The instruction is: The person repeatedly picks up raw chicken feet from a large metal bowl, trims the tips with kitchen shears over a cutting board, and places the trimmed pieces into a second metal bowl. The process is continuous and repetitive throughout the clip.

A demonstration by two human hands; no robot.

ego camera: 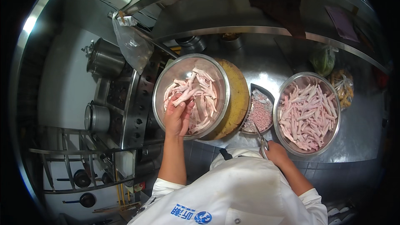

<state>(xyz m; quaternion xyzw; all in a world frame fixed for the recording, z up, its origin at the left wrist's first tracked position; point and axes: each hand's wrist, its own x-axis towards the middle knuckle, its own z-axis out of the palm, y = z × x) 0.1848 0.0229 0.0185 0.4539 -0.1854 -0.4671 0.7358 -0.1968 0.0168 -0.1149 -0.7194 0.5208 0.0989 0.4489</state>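
Note:
My left hand (178, 115) holds a pale chicken foot (184, 96) over the near left part of a steel bowl (226, 100). Several more chicken feet (204, 84) lie inside that bowl. In my right hand (276, 153) is a pair of metal scissors (263, 143), its blades pointing up towards a fan-shaped container (271, 97) of small pink pieces (260, 112). Right of this container, a second steel bowl (338, 122) is heaped with chicken feet (307, 112). Whether the scissor blades are apart is hard to tell.
The left bowl overlaps a round wooden chopping block (237, 100) on the steel counter (359, 137). Bagged green vegetables (323, 62) and a bag of yellowish food (343, 89) sit behind the right bowl. A steel shelf (218, 30) crosses the back; a stove (134, 115) stands left.

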